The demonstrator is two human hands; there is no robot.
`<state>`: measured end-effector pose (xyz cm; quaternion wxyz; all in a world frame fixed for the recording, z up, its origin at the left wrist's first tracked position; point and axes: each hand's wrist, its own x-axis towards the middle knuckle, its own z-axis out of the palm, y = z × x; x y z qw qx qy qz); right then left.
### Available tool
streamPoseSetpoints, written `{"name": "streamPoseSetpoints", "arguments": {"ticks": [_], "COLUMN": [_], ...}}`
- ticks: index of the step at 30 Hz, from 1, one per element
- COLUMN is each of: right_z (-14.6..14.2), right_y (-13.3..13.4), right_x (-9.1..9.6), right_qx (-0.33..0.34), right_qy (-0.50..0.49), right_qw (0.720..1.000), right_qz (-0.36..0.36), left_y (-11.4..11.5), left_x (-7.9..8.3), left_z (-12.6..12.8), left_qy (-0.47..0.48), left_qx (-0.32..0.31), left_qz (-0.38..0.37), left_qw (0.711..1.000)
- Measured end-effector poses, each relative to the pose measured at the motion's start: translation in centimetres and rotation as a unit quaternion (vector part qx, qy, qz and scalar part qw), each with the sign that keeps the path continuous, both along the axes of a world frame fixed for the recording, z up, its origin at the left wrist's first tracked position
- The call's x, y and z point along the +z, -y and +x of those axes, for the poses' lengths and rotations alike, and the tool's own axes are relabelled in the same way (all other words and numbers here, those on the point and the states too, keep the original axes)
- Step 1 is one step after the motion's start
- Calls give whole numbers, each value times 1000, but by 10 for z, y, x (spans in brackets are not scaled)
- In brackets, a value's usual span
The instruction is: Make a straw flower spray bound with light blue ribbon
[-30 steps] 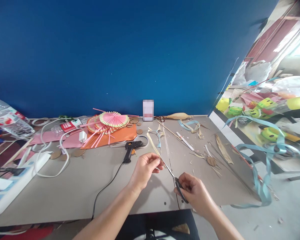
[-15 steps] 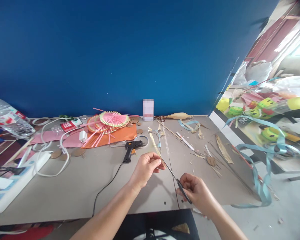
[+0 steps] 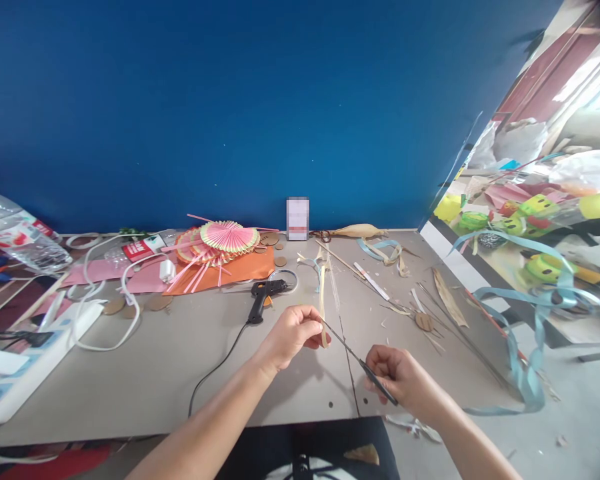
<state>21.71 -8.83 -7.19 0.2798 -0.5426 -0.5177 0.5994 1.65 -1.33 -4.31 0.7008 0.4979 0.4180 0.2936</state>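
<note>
My left hand (image 3: 300,328) pinches a narrow pale-yellow strip (image 3: 323,297), which looks like dried husk or ribbon and stands up from the fingers, with a short tail hanging below. A pair of scissors (image 3: 375,379) with dark handles is gripped in my right hand (image 3: 393,373). Their thin blades point up and left, the tips close to the strip at my left fingertips; whether they touch it I cannot tell. Behind my left hand lies a black glue gun (image 3: 264,297) with its cord trailing to the table's front edge.
Pink and green paper fans (image 3: 227,239) lie on orange sheet material at the back. A white power strip (image 3: 35,373) and white cable fill the left side. On the right are dried husks (image 3: 450,299), thin sticks and pale-blue ribbon (image 3: 535,373). A phone (image 3: 297,219) leans against the blue wall.
The strip in my left hand has swung from leaning left to nearly upright. My right hand has drawn the scissors slightly right and down.
</note>
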Motion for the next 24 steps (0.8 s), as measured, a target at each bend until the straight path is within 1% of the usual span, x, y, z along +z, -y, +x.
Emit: {"name": "streamPoseSetpoints", "arguments": {"ticks": [8, 14, 17, 22, 24], "right_z": [6, 10, 10, 10, 9], "right_y": [-1, -2, -2, -3, -3], "right_x": [-2, -4, -2, 1, 2], "right_qx": [22, 31, 31, 29, 27], "right_qy": [14, 49, 52, 47, 43], "right_qw": [1000, 998, 998, 998, 999], "right_qz": [-8, -8, -10, -9, -12], "left_y": [-4, -9, -9, -7, -7], "left_x": [2, -5, -5, -1, -1], "left_z": [-1, -3, -3, -1, -1], "left_qy": [8, 9, 10, -4, -7], "left_qx": [-32, -53, -45, -9, -4], "left_qz": [-8, -9, -14, -15, -14], "left_qw": [999, 998, 999, 1000, 1000]}}
